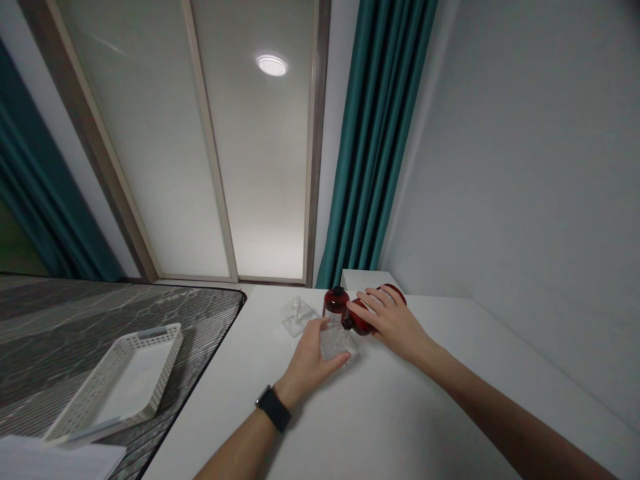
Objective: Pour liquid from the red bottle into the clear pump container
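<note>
My right hand (pixel 387 320) is wrapped round a dark red bottle (pixel 361 319), tipped on its side with its black neck pointing left. Below that neck is a clear container (pixel 336 341), held between the thumb and fingers of my left hand (pixel 316 357). Whether anything flows from the bottle is too small to make out. Just behind the container a second dark red bottle (pixel 336 300) with a black top stands upright. To its left lies a clear lid with a round knob (pixel 297 312) on the white table (pixel 380 413).
Left of the table, a white perforated basket (pixel 163 380) sits on a dark patterned surface (pixel 50 340), with white paper (pixel 60 460) beside it. Behind the bottles is a white box-like piece (pixel 367 279). Teal curtains (pixel 380 133) and frosted sliding doors (pixel 265 187) stand at the back.
</note>
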Tool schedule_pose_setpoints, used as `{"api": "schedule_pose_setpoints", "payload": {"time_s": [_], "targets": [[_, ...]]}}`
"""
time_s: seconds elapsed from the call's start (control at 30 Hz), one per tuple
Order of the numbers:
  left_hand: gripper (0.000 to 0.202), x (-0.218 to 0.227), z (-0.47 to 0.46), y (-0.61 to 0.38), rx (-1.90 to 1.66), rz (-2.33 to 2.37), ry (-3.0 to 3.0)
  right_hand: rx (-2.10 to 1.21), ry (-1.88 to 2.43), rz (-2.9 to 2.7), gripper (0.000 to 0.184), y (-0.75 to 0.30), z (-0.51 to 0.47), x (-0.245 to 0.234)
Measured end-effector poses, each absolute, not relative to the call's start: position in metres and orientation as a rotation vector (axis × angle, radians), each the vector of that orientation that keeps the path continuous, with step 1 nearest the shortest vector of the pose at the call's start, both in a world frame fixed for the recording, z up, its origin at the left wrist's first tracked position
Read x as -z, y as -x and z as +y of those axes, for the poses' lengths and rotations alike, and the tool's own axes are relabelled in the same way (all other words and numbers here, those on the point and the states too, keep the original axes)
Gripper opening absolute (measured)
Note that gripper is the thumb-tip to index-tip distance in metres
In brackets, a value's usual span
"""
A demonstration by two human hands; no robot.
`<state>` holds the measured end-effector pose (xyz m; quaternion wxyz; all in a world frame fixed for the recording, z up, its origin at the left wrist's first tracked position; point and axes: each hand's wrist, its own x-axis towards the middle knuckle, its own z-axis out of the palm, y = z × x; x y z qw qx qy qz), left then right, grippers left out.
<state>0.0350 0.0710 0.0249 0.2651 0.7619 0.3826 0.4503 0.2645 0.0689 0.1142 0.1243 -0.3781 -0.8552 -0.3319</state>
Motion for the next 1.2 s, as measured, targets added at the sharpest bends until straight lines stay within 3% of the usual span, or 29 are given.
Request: {"api": "schedule_pose_setpoints", "payload": {"time_s": [1.2], "targets": [[0.063,-0.0224,0.0722,-0.0351,-1.217,1.038,-2.064,0.977,1.049,-2.479,0.047,-0.2663,0.0721,-0.1122]]}}
